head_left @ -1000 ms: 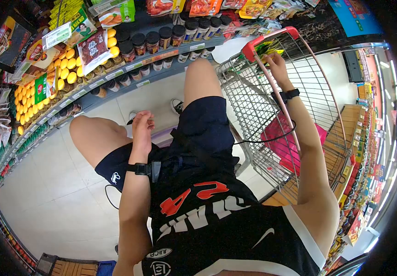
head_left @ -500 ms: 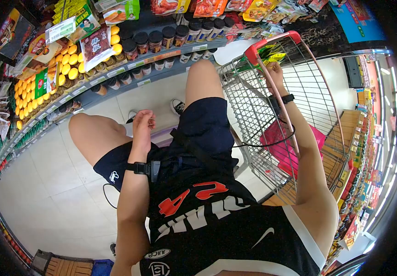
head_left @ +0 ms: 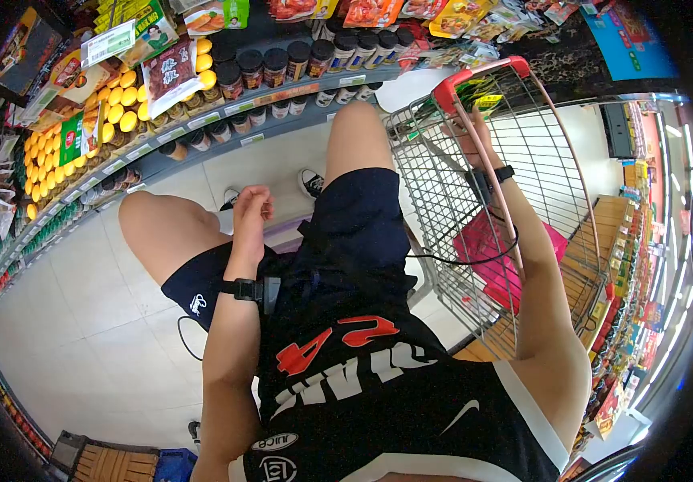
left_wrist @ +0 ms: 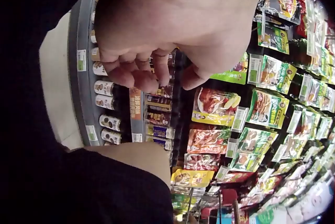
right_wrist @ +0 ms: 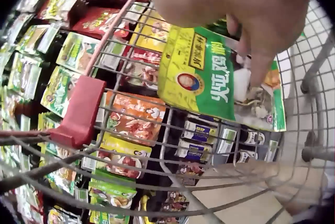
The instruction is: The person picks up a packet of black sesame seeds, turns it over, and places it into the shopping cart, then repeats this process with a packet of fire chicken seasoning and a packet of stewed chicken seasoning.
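Observation:
My right hand point(head_left: 475, 136) is down inside the wire shopping cart point(head_left: 523, 64), at its far end. Straight fingers point(right_wrist: 259, 59) lie over a green and yellow food packet point(right_wrist: 196, 77), which shows a small round portrait on its front. Only a corner of the packet point(head_left: 488, 102) shows beyond the hand in the head view. My left hand point(head_left: 252, 213) hangs over my lap with nothing in it. Its fingers point(left_wrist: 144, 80) are loosely curled in the left wrist view, with shelves of jars and packets behind them.
A bright pink bag point(head_left: 491, 249) lies in the cart near my right forearm. Ahead stands a curved shelf point(head_left: 254, 100) with dark-lidded jars and yellow-capped jars point(head_left: 126, 120). Bagged foods point(left_wrist: 214, 106) hang above it. A black cable point(head_left: 459, 261) runs from my right wrist across the cart's side.
My right hand has moved lower into the cart together with the packet, and its fingers have straightened. My left hand stays over my lap. The view has shifted slightly.

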Demonstrator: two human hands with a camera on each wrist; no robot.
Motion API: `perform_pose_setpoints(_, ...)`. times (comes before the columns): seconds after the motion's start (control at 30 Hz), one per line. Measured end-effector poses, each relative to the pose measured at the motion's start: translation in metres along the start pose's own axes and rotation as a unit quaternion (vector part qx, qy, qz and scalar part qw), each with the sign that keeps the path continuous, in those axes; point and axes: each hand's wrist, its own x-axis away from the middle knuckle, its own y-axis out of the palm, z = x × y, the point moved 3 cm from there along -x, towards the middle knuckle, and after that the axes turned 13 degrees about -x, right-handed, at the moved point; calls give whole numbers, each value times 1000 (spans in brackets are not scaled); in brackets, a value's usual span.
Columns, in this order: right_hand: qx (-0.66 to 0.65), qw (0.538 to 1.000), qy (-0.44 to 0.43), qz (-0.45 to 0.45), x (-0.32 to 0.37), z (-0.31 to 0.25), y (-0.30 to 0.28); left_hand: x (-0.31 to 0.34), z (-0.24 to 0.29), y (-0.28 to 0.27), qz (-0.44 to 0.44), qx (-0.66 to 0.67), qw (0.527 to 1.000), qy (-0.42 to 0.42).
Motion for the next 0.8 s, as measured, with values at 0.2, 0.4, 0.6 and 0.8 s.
perform_pose_setpoints(0.2,-36,988,150,-23,-26,29,-9,0,-3,-1,-14,-33,999,-8)
perform_pose_setpoints(0.4,12,1000,14,6,-31,40,16,0,-4,-2,-6,-70,997,-17)
perform_pose_setpoints(0.6,-45,994,-35,93,-16,51,32,0,-4,-3,-15,-85,996,-4)
perform_pose_setpoints(0.8,-69,997,-1,-30,-22,45,18,0,-4,-1,-17,-94,995,-12)
